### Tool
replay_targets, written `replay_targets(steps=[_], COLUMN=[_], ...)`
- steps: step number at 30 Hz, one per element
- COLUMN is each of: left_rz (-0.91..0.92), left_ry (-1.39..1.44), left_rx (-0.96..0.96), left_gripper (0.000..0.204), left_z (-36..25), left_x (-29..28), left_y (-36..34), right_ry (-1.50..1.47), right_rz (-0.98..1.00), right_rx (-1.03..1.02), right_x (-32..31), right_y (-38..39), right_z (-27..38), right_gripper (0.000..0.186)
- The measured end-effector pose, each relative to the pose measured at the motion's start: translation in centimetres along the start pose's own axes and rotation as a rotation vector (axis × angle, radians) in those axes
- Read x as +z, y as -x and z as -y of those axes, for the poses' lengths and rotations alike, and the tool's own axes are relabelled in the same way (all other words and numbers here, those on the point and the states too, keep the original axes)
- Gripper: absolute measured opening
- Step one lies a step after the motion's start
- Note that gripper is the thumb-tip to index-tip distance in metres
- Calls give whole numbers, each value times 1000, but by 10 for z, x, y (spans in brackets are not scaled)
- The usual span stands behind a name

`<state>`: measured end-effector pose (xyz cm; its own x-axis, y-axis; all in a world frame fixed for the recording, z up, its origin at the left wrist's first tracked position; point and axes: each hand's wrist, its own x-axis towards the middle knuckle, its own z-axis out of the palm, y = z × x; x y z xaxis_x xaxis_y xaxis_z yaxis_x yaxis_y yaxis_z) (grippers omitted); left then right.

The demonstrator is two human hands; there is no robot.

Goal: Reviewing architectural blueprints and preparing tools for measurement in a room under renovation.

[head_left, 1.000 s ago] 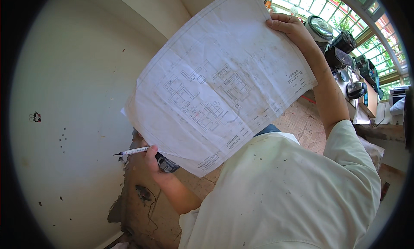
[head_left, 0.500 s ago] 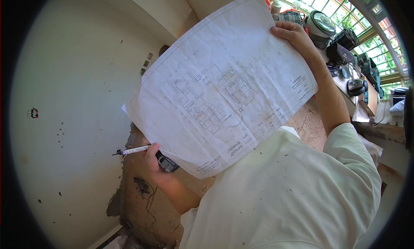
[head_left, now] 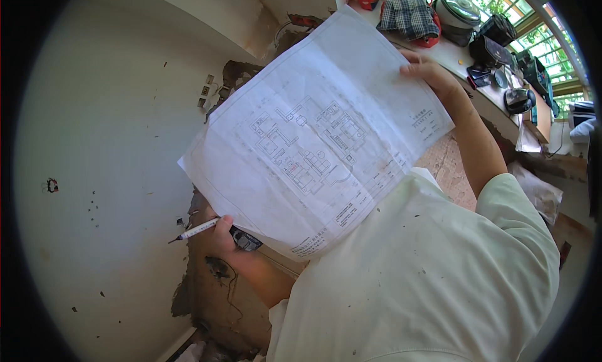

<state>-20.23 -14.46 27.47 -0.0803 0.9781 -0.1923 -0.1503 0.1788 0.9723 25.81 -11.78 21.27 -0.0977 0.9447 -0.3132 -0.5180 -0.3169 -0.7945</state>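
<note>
A large creased sheet of white paper, a printed floor plan (head_left: 376, 167), is spread slantwise before me. My left hand (head_left: 221, 238) is closed at its lower left edge. A slim white pen (head_left: 199, 228) with a dark tip sticks out leftward from that hand's fingers. Beside the palm, partly under the paper, is a black object (head_left: 246, 239) of a kind I cannot make out, in the same hand. At the sheet's upper right edge my right hand (head_left: 433, 75) grips the paper, its fingers slightly blurred and partly hidden behind it.
A pale wall (head_left: 106, 149) with scattered marks rises on the left, its plaster broken along the edge. Along the window on the right, a counter (head_left: 467, 70) carries a rice cooker (head_left: 459, 10), a checked cloth (head_left: 411, 17), a kettle (head_left: 519, 100) and dark bags.
The sheet's upper part has come down and tilted, uncovering more of the counter and checked cloth. My right hand has lowered slightly with it. The pen's tip now points further downward.
</note>
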Motion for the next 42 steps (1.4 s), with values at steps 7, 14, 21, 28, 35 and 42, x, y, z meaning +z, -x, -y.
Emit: replay_targets(steps=[7, 14, 21, 28, 35, 42], left_rz=[57, 116, 87, 311, 287, 171], left_ry=[-93, -220, -92, -7, 59, 131], left_rx=[130, 180, 86, 95, 128, 34], left_gripper=[56, 53, 44, 19, 22, 18], left_z=[16, 5, 34, 65, 75, 81], left_x=[-33, -23, 13, 29, 47, 55], left_y=[-25, -20, -1, 19, 43, 63], right_ry=[667, 560, 131, 34, 70, 290], right_rz=[97, -401, -411, -269, -116, -72], right_rx=[310, -3, -505, -717, -817, -793], right_x=[-43, -26, -19, 13, 68, 106], right_y=[34, 31, 8, -11, -55, -90], right_z=[-38, -32, 38, 107, 147, 168], right_gripper=[36, 27, 20, 30, 33, 36])
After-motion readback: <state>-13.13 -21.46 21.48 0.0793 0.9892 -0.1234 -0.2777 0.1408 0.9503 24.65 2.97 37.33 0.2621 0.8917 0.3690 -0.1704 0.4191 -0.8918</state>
